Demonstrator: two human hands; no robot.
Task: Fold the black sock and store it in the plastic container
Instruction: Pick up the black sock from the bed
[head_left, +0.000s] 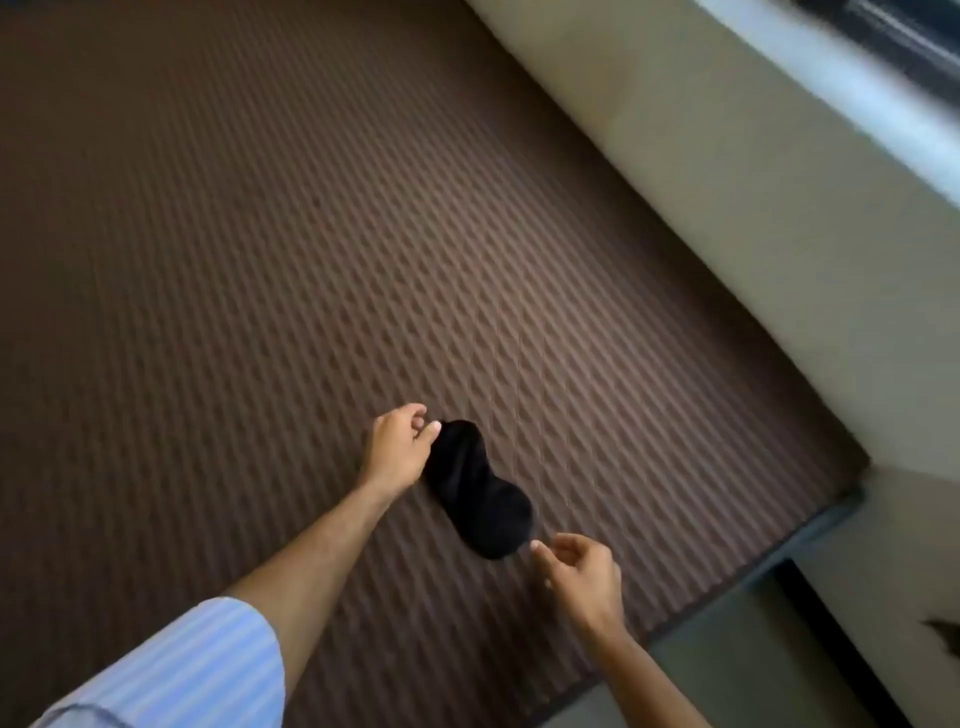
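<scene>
The black sock (475, 488) lies flat and stretched out on the brown patterned bed surface (260, 260), running from far left to near right. My left hand (397, 449) is at its far end, thumb and curled fingers pinching the sock's edge. At the sock's near end is my right hand (582, 571), with loosely curled fingers. Its index fingertip is just beside the sock's edge and nothing is in its grasp. No plastic container is in view.
A cream wall (727, 182) runs along the far right side of the bed, with a bright window ledge (857, 93) above it. The bed's dark edge (753, 566) drops to a grey floor (753, 665) at the lower right. The frame is slightly blurred.
</scene>
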